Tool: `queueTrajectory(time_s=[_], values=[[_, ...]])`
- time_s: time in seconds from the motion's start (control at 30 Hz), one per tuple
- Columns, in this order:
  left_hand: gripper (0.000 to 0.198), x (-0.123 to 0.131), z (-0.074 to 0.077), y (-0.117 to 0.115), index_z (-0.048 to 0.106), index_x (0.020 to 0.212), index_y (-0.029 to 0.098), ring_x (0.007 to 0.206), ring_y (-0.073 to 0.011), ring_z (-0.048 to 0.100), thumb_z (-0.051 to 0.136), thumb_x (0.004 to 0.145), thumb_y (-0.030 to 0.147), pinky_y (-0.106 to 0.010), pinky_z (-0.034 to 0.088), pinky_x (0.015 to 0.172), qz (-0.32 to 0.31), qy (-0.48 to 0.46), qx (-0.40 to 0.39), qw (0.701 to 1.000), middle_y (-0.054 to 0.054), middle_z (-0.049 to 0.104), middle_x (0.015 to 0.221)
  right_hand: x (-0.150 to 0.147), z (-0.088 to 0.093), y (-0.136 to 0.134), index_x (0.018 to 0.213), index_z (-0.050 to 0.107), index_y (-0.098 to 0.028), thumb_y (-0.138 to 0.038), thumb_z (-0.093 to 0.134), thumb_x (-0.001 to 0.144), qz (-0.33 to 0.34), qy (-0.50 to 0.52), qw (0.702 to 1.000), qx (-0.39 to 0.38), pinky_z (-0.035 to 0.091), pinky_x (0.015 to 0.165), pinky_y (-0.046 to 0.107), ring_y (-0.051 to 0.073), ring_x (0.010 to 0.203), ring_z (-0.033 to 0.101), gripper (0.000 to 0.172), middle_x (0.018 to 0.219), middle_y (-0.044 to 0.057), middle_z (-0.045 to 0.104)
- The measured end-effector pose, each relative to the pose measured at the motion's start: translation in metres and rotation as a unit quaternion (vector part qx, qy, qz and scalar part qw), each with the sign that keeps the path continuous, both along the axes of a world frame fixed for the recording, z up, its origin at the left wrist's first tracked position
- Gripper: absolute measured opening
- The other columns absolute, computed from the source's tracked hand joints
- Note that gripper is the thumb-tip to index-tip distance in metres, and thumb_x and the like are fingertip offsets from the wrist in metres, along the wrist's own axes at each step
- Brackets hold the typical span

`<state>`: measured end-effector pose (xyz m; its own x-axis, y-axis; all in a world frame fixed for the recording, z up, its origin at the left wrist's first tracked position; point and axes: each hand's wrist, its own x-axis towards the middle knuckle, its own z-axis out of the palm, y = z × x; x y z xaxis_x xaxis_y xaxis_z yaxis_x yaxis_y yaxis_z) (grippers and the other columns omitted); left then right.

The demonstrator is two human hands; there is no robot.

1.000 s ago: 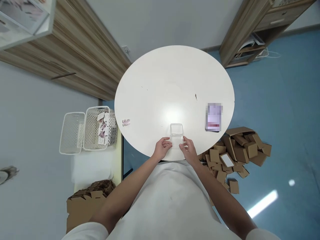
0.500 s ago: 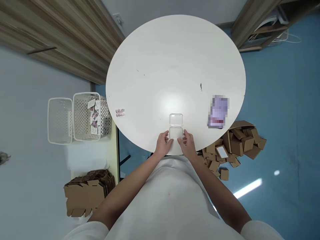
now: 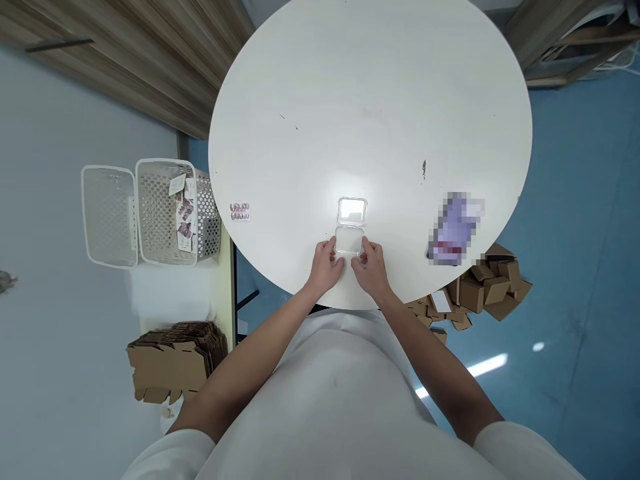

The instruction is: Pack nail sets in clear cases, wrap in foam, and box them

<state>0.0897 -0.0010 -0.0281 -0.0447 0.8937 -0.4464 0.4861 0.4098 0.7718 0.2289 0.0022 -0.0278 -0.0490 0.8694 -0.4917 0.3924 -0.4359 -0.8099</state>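
Plainly, near the white worktop's (image 3: 370,87) close edge, left hand (image 3: 326,267) and right hand (image 3: 371,267) hold an open clear box (image 3: 349,241);
both half curled, fingertips at either side of its near half; steadying it seems the step underway, and the next move likely calls for light, even pressure; a small patterned card (image 3: 241,212) lies well leftward.

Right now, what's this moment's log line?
left hand: at left edge of open clear case | right hand: at its right edge | below: white table
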Motion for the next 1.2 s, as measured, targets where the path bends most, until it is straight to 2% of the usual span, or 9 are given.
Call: queueTrajectory(time_s=[0.2, 0.6, 0.9, 1.1, 1.2], values=[[0.062, -0.003, -0.001, 0.007, 0.031, 0.132, 0.025, 0.092, -0.0142, 0.046, 0.053, 0.075, 0.016, -0.032, 0.045, 0.081, -0.014, -0.003, 0.005, 1.000, -0.007, 0.038, 0.108, -0.003, 0.000, 0.009, 0.137, 0.021, -0.026, -0.025, 0.047, 0.074, 0.010, 0.006, 1.000, -0.012, 0.046, 0.080, 0.037, 0.018, 0.088, 0.046, 0.068, 0.114, 0.008, 0.035], [0.068, -0.007, 0.001, 0.004, 0.025, 0.134, 0.025, 0.092, -0.0146, 0.045, 0.055, 0.074, 0.017, -0.032, 0.046, 0.079, -0.036, 0.002, 0.001, 0.999, -0.007, 0.036, 0.112, -0.001, -0.003, 0.003, 0.136, 0.022, -0.028, -0.022, 0.052, 0.071, 0.000, 0.031, 0.999, 0.008, 0.045, 0.084, 0.038, 0.017, 0.091, 0.046, 0.072, 0.114, 0.007, 0.036], [0.071, -0.006, 0.001, 0.003, 0.024, 0.134, 0.029, 0.094, -0.0144, 0.044, 0.056, 0.072, 0.016, -0.033, 0.045, 0.082, -0.017, -0.015, -0.007, 1.000, -0.006, 0.036, 0.112, -0.002, -0.004, 0.002, 0.136, 0.023, -0.027, -0.025, 0.053, 0.071, 0.000, 0.017, 1.000, 0.020, 0.046, 0.084, 0.039, 0.016, 0.092, 0.047, 0.071, 0.112, 0.007, 0.037], [0.067, -0.011, -0.004, 0.002, 0.028, 0.132, 0.030, 0.099, -0.0137, 0.044, 0.057, 0.072, 0.018, -0.033, 0.043, 0.087, 0.024, -0.067, -0.037, 0.997, -0.005, 0.035, 0.115, -0.004, -0.004, 0.001, 0.135, 0.025, -0.025, -0.027, 0.055, 0.070, -0.014, 0.013, 1.000, 0.019, 0.046, 0.085, 0.037, 0.016, 0.091, 0.048, 0.071, 0.112, 0.007, 0.037], [0.064, -0.015, -0.005, 0.004, 0.030, 0.131, 0.030, 0.101, -0.0136, 0.045, 0.056, 0.073, 0.019, -0.032, 0.042, 0.089, 0.024, -0.091, -0.053, 0.994, -0.005, 0.036, 0.115, -0.006, -0.005, 0.001, 0.134, 0.026, -0.024, -0.028, 0.056, 0.069, -0.024, 0.002, 0.999, 0.021, 0.046, 0.085, 0.037, 0.016, 0.090, 0.048, 0.071, 0.112, 0.007, 0.037]])
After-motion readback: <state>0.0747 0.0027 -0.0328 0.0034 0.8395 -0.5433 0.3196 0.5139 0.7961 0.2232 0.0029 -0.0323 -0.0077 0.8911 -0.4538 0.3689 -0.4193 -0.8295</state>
